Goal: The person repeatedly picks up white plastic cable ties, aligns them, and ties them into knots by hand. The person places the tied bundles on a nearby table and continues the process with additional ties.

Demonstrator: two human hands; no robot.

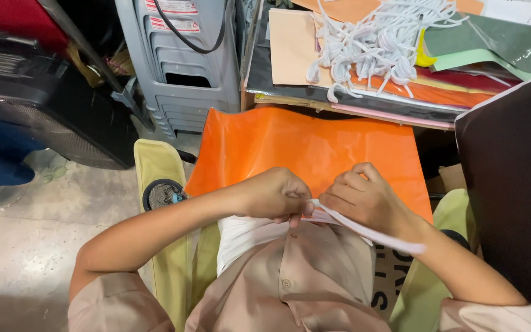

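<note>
An orange paper bag (302,147) lies flat across my lap, its near edge under my hands. My left hand (278,195) is closed on that near edge and pinches the end of a white cord (370,233). My right hand (367,200) is closed on the same cord just to the right; the cord trails past my right wrist. The two hands almost touch.
A table edge (345,107) ahead carries a heap of white cords (376,43) and stacked coloured paper sheets (462,92). Grey stacked plastic stools (179,67) stand at the left, with a black case (50,104) further left. A dark board (511,172) rises at my right.
</note>
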